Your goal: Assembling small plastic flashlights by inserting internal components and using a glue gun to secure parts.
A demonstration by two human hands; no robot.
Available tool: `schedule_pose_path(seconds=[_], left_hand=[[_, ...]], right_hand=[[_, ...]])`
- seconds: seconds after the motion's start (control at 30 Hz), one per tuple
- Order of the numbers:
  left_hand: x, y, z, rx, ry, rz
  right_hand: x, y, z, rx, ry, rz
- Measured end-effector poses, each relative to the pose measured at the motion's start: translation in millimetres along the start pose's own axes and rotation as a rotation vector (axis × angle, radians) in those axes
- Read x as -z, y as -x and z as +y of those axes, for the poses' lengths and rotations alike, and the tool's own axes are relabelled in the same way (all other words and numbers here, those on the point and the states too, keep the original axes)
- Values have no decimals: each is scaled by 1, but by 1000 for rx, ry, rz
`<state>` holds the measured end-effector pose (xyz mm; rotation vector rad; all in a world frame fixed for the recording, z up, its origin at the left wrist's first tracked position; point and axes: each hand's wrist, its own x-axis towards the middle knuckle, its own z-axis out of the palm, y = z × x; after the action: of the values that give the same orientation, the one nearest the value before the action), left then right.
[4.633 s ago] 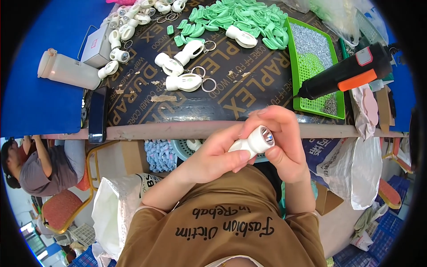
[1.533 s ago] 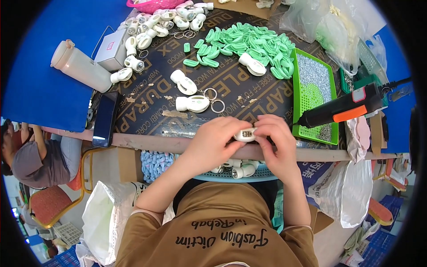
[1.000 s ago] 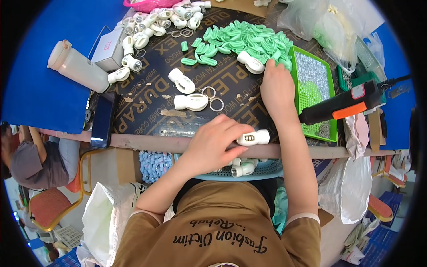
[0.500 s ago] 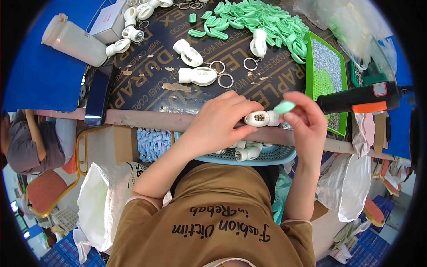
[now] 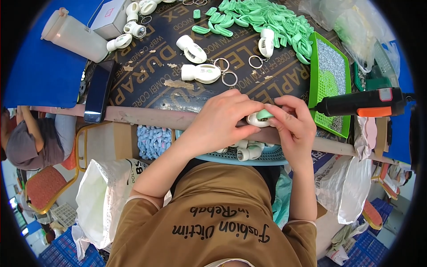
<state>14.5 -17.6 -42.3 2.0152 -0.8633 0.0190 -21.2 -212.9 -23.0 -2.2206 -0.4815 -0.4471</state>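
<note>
My left hand (image 5: 227, 116) grips a small white keychain flashlight (image 5: 260, 121) at the table's near edge, thumb and fingers around its left end. Over the opening in its body, my right hand (image 5: 293, 124) pinches a mint-green plastic cover (image 5: 264, 114) that lies against the flashlight. The fingertips partly hide both pieces. Beyond my hands, a white flashlight (image 5: 201, 73) with a key ring lies on the dark table, with another one (image 5: 191, 49) behind it. A third flashlight (image 5: 266, 43) rests near the large pile of green covers (image 5: 267, 18).
At right stand a green tray (image 5: 314, 66) of small metal parts and a black screwdriver-like power tool (image 5: 360, 105) with an orange switch. A phone (image 5: 100, 91) and a white bottle (image 5: 75, 35) are at left. Below the edge sits a blue basket (image 5: 213, 159) of flashlights.
My right hand has moved left and brought the green cover down onto the flashlight's opening. My left hand keeps its grip almost in place.
</note>
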Motion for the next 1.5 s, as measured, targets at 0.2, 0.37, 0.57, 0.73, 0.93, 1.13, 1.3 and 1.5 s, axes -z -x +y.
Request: schedule_pose_path(seconds=[0.2,0.37,0.57,0.73,0.93,1.13,1.3,1.5], left_hand=[[1,-1,2,6,-3,-11],[0,0,1,10,-5,-16],[0,-1,2,15,2,-7],[2,-2,3,33,-1,-18],[3,-2,3,26,19,-12],[3,-2,2,30,4,-12],[2,-1,0,18,11,4],[1,-3,2,22,-2,-21]], right_hand=[[6,1,0,-10,23,-75],[4,-1,8,83,20,-76],[12,-3,-1,163,116,-71],[13,-11,-9,332,276,-135],[10,-16,-10,356,263,-181],[7,-14,-10,371,278,-154],[7,-14,-7,364,239,-200],[9,-10,4,300,171,-219]])
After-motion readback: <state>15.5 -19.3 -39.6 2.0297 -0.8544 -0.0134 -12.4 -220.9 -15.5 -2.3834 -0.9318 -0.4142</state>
